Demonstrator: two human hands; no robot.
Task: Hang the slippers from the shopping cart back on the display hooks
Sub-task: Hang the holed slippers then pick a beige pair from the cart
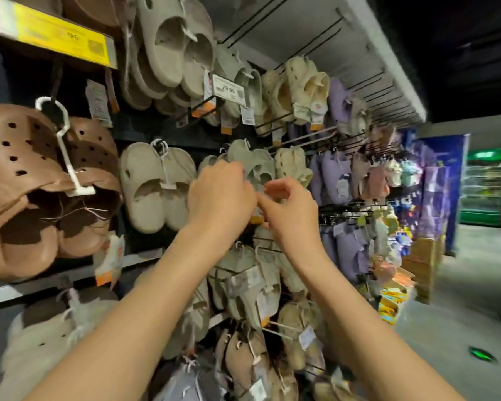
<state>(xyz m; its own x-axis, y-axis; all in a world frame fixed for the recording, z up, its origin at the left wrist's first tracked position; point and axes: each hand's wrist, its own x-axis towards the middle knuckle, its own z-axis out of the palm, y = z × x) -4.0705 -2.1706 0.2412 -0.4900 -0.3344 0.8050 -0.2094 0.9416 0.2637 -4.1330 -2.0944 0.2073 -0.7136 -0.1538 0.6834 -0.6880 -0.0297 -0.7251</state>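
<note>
— Slippers (252,166), pale grey-green, are up at the middle row of the display wall, and both hands meet just under them. Does that count as hung?

— Hard to say it's finished. The left hand (222,195) has its fingers curled in against the lower part of that pair, and the right hand (287,204) pinches something small beside it, thumb and fingers closed together. What the right grip holds is hidden; it may be the tag or the hanger. I cannot tell whether the hanger loop already sits on the hook.

— So the left grip is on the slippers themselves?

— It looks so, fingers bent round or against them, though the back of the hand hides the contact.

— And the cart?

— Not in view, so how many pairs are left in it can't be judged. Around the hands the wall is well filled: beige slippers (156,186) just to the left, brown clogs (41,180) at the left edge of the wall, cream clogs (294,166) and purple slippers (336,178) to the right, more pairs below.

— Your estimate, then?

— This pair is at its hook, likely in the last moments of hanging; letting go and fetching the next one remain.
</note>
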